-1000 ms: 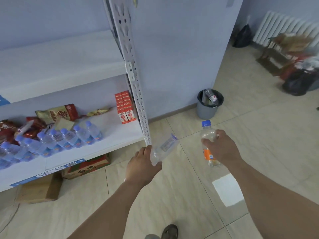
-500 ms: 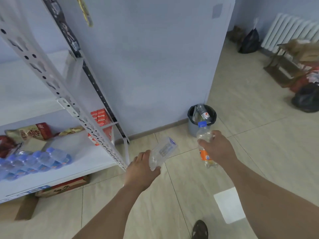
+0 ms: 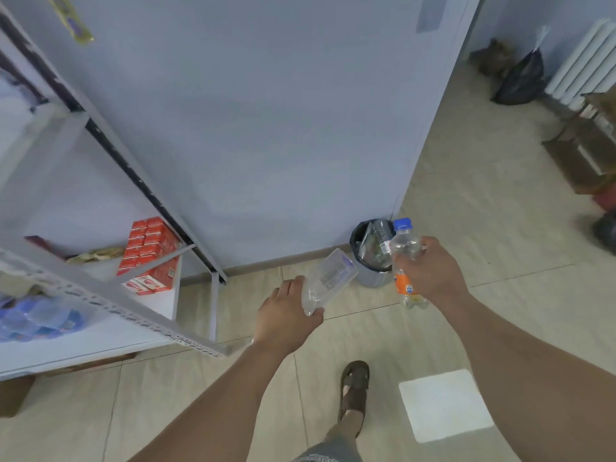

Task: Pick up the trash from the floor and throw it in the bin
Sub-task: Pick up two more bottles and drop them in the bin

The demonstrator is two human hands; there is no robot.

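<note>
1. Standing a step short of the bin, the person has both arms out in front. The left hand is wrapped round the base end of a clear bottle, which tilts up and forward toward the bin. The right hand has its fingers curled round the middle of an orange-labelled bottle, blue cap up, held upright just in front of the bin's rim as seen from here.

2. The bin sits on the floor tiles against the grey wall panel, at its corner. It already holds a good deal of plastic trash, heaped close to the rim, I'd say.

3. First risk: with the bin that full, a dropped bottle may bounce off the heap and roll back onto the floor.

4. Second risk: letting go of both at once could send one bottle off the other, or off the rim, since the opening looks narrow for two.

5. Third risk: the left grip is only on the bottle's end, so the smooth plastic might slip out early, short of the bin.

6. Fourth risk: the white shelf unit juts out on the left, near that elbow; a careless swing could clip its corner.

7. The sandalled foot is mid-stride, so a toss while moving may go wide.
</note>
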